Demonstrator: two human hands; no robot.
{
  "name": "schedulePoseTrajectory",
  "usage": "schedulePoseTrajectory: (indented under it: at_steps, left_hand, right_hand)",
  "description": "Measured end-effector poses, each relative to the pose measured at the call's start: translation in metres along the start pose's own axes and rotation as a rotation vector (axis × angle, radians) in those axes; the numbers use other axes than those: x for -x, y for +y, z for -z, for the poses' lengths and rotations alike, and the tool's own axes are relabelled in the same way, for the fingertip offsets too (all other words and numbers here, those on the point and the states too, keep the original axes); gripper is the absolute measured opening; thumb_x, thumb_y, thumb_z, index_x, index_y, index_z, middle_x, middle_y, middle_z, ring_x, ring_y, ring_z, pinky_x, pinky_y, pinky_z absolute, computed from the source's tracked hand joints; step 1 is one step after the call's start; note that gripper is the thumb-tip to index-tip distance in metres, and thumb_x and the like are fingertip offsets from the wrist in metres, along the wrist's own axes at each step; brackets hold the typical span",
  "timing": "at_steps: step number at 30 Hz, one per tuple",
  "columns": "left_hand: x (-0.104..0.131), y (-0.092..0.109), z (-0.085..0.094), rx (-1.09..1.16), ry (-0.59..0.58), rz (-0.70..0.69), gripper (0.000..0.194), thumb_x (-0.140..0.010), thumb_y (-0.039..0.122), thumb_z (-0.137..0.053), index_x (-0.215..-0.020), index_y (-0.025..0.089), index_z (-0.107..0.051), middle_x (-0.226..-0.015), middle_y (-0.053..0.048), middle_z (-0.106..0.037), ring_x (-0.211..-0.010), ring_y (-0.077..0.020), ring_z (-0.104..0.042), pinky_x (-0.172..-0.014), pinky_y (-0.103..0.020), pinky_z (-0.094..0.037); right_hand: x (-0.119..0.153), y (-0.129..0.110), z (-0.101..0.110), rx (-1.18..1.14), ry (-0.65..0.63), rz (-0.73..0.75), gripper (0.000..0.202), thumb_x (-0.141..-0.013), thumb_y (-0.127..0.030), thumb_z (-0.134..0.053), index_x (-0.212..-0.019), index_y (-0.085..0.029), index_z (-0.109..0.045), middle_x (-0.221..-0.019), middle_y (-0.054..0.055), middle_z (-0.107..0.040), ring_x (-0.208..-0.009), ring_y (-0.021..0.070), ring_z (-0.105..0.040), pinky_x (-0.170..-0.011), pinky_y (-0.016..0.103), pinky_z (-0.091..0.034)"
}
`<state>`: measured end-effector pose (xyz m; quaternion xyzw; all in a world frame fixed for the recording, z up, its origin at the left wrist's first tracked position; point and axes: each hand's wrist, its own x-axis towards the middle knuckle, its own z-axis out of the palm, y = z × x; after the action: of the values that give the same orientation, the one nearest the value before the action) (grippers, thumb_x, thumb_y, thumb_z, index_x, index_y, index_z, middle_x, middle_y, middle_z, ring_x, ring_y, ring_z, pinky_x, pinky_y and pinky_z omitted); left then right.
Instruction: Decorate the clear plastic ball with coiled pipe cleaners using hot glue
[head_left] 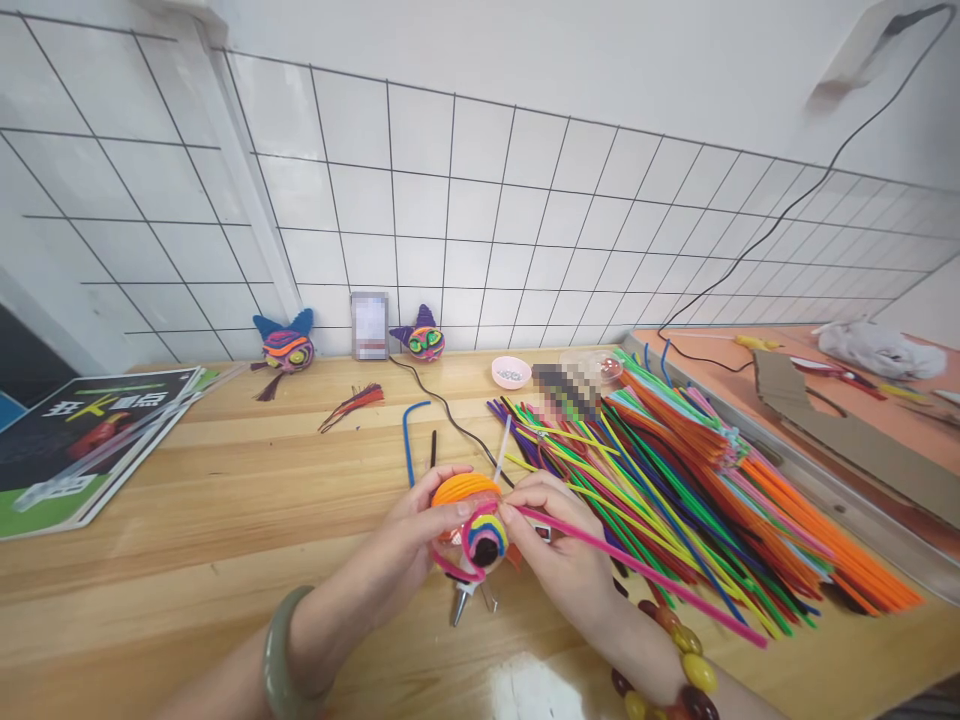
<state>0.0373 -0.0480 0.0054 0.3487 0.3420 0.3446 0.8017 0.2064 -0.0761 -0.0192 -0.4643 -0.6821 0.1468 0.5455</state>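
Note:
My left hand (pixel 416 525) is closed around a round craft ornament (pixel 466 490) partly wrapped in orange and pink pipe cleaners. On its front is a coiled eye (pixel 487 540) with a black centre and blue, yellow and pink rings. Between the thumb and fingers of my right hand (pixel 559 535) is a long pink pipe cleaner (pixel 645 562); one end meets the ornament, and the rest trails to the lower right. Below the ornament, the metal nozzle of a glue gun (pixel 460 606) shows, its body mostly hidden. A translucent glue stick (pixel 503 448) juts up behind.
Many coloured pipe cleaners (pixel 675 490) spread on the right. Two finished ornaments (pixel 287 348) and a phone (pixel 370 325) stand along the wall. A pink bowl (pixel 511 373), dark red tassels (pixel 352 405) and a black cable (pixel 450 405) lie behind my hands; magazines (pixel 90 430) are left.

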Motion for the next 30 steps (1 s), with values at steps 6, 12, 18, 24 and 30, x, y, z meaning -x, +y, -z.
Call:
schedulePoseTrajectory:
  at_steps: [6,12,18,24,30]
  left_hand:
    - [-0.004,-0.004,0.004,0.004,-0.004,-0.030,0.046,-0.066,0.027,-0.080,-0.105,0.019,-0.058,-0.096,-0.006,-0.067,-0.080,-0.0166,-0.063,-0.065,-0.025,-0.049]
    - [-0.008,-0.010,0.011,-0.052,0.038,-0.064,0.050,-0.060,0.024,-0.084,-0.102,0.018,-0.059,-0.091,-0.003,-0.065,-0.078,-0.0150,-0.061,-0.068,-0.026,-0.048]
    - [-0.008,-0.007,0.010,-0.109,0.059,-0.050,0.054,-0.057,0.024,-0.084,-0.104,0.017,-0.060,-0.094,-0.005,-0.066,-0.081,-0.0165,-0.060,-0.070,-0.026,-0.047]
    - [-0.008,-0.006,0.012,-0.166,0.025,-0.037,0.055,-0.057,0.025,-0.083,-0.106,0.018,-0.058,-0.093,-0.004,-0.065,-0.078,-0.0171,-0.060,-0.067,-0.027,-0.047]
    - [-0.009,-0.004,0.015,-0.116,-0.032,-0.040,0.049,-0.060,0.020,-0.082,-0.103,0.019,-0.059,-0.095,-0.004,-0.065,-0.082,-0.0158,-0.060,-0.072,-0.026,-0.048]
  right_hand:
    - [-0.001,0.001,0.001,0.003,-0.018,0.023,0.011,-0.086,-0.018,-0.059,-0.076,-0.021,-0.063,-0.072,0.001,-0.062,-0.069,0.0166,-0.061,-0.062,0.029,-0.050]
    - [0.000,0.002,0.001,-0.003,-0.031,0.035,0.010,-0.085,-0.017,-0.060,-0.078,-0.021,-0.062,-0.075,0.001,-0.063,-0.072,0.0166,-0.062,-0.065,0.029,-0.051]
    - [0.001,0.001,0.000,-0.018,-0.035,0.023,0.009,-0.085,-0.015,-0.060,-0.078,-0.021,-0.063,-0.075,0.002,-0.063,-0.071,0.0164,-0.062,-0.065,0.029,-0.051]
    - [0.000,-0.002,-0.001,-0.043,-0.037,-0.008,0.009,-0.084,-0.016,-0.060,-0.079,-0.022,-0.065,-0.075,0.002,-0.064,-0.070,0.0165,-0.063,-0.063,0.029,-0.052]
    - [0.001,0.003,0.001,-0.066,-0.083,-0.010,0.010,-0.087,-0.018,-0.058,-0.079,-0.022,-0.063,-0.077,0.002,-0.063,-0.073,0.0160,-0.062,-0.066,0.028,-0.051]
